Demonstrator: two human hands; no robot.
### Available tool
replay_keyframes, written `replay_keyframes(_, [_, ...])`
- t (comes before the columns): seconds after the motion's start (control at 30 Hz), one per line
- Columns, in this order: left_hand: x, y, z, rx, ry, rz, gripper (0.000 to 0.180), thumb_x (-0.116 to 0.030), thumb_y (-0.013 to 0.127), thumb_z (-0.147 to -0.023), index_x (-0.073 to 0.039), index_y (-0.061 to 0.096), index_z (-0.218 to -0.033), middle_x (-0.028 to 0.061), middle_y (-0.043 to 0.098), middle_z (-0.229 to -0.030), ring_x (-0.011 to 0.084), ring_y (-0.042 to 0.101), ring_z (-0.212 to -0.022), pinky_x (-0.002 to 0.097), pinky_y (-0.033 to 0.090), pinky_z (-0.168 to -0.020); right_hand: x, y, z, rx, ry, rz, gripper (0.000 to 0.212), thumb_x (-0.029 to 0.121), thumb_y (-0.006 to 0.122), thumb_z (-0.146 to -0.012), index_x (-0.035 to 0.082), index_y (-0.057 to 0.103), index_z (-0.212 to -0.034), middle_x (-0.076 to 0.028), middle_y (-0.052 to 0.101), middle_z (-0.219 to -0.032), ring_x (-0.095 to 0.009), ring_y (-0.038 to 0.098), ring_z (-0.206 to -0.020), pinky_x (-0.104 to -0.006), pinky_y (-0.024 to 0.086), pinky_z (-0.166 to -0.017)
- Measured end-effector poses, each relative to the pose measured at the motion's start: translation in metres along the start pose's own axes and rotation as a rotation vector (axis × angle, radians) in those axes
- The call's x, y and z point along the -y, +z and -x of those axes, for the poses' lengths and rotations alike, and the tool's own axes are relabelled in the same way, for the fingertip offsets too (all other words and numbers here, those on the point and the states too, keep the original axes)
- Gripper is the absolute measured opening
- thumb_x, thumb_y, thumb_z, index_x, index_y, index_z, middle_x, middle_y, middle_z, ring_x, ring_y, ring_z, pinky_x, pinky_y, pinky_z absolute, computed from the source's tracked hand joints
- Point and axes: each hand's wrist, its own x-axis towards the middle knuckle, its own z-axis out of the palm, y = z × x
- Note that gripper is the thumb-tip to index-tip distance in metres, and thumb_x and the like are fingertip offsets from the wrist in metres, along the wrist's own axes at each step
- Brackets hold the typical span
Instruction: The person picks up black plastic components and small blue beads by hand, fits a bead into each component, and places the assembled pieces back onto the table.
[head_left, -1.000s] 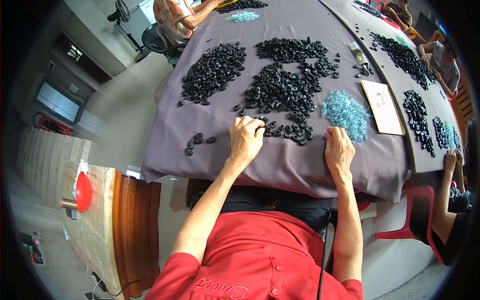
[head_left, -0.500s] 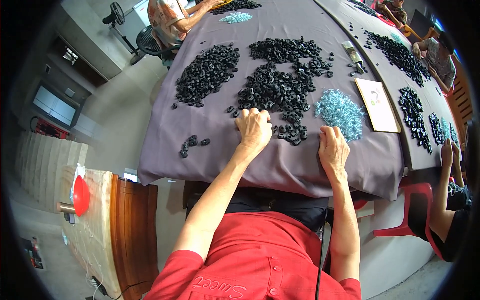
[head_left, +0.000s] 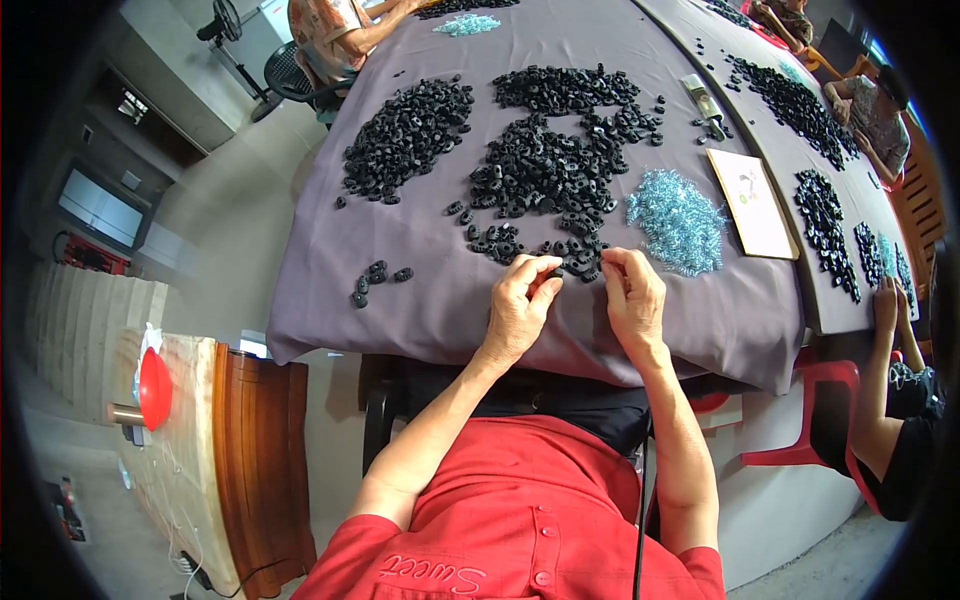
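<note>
My left hand [head_left: 522, 308] is closed in a pinch on a small black plastic piece [head_left: 556, 271], just above the table's near edge. To its right, my right hand [head_left: 636, 302] holds thumb and fingertips together; whatever they grip is too small to make out. Beyond both hands spreads a large heap of black plastic pieces [head_left: 550, 165], oval with holes, and several loose ones lie right in front of the fingertips. A pile of tiny, shiny pale-blue pieces [head_left: 677, 222] sits beyond my right hand.
Another black heap [head_left: 408, 140] lies on the left, with a few stray pieces [head_left: 376, 275] nearer me. A pale rectangular board [head_left: 752, 203] and a tube [head_left: 703, 103] lie on the right of the grey tablecloth [head_left: 420, 320]. Other people sit around the tables.
My left hand has come back from the heap toward my right hand, now with a black piece in its fingertips. More loose pieces show where it was. My right hand has shifted slightly left.
</note>
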Motion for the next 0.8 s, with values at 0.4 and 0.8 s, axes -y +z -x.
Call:
replay_keyframes(0.4, [-0.004, -0.01, -0.009, -0.133, -0.472, 0.695, 0.008, -0.006, 0.063, -0.084, -0.003, 0.056, -0.088, 0.0049, 0.061, -0.071, 0.0095, 0.057, -0.054, 0.0197, 0.043, -0.046, 0.031, 0.015, 0.01, 0.138, 0.034, -0.179, 0.011, -0.006, 0.056, -0.079, 0.0, 0.058, -0.088, -0.01, 0.057, -0.083, -0.02, 0.059, -0.069, -0.0268, 0.047, -0.061])
replay_keyframes(0.8, [-0.002, -0.012, -0.005, -0.133, -0.44, 0.689, 0.013, -0.012, 0.063, -0.085, -0.004, 0.054, -0.082, 0.0059, 0.059, -0.064, 0.0094, 0.054, -0.051, 0.0202, 0.043, -0.047, 0.033, 0.025, 0.019, 0.12, 0.077, -0.251, 0.011, -0.005, 0.059, -0.078, 0.0, 0.058, -0.089, -0.008, 0.057, -0.083, -0.015, 0.056, -0.067, -0.0249, 0.045, -0.059])
